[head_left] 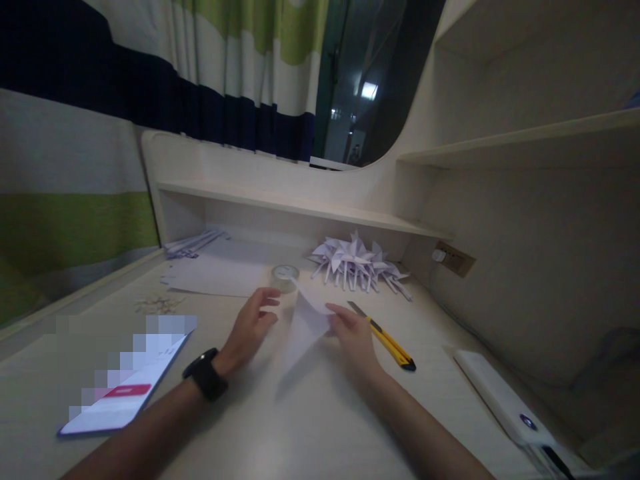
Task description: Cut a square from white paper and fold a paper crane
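In the head view, the right hand (354, 335) pinches a bent piece of white paper (307, 325) over the middle of the desk (280, 437). The left hand (251, 327) is near it, fingers loosely curved and holding nothing. Behind the paper is a tape roll (285, 275); a yellow utility knife (391, 345) lies right, paper pinwheels (351, 257) farther back.

No text can be read: marks on the screen (131, 388) and the white case's (496, 387) badge (527, 421) are too small or blurred
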Available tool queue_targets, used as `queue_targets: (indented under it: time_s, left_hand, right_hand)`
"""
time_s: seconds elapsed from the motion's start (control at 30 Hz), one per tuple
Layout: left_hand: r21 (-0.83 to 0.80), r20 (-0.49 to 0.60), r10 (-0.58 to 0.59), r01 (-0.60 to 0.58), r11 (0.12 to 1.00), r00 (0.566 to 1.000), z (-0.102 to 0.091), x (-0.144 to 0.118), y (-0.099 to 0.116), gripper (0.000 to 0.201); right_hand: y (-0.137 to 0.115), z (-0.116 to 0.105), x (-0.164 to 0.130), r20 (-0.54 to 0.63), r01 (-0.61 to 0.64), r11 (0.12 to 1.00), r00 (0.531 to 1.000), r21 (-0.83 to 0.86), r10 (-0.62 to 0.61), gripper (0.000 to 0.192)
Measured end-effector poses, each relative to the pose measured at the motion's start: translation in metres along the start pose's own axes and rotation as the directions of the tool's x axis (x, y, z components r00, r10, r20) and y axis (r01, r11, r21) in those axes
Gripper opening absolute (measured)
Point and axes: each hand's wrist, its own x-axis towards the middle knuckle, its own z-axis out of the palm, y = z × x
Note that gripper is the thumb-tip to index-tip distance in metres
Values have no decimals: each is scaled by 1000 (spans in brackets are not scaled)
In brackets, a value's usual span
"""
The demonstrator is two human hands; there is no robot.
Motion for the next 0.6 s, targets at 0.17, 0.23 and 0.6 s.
queue_targets:
  time_s: [0.17, 0.23, 0.6]
  left_hand:
    - [497, 340, 435, -553, 669, 833, 23, -23, 29, 27]
    - [582, 431, 397, -585, 565, 811, 36, -28, 35, 36]
    - [704, 467, 546, -666, 246, 695, 34, -8, 36, 24]
  right_hand:
    - [-5, 4, -13, 16, 102, 947, 995, -304, -102, 35]
    - [-6, 5, -15, 26, 109, 948, 994, -298, -106, 36]
    - [-20, -6, -10, 148, 259, 930, 963, -260, -226, 33]
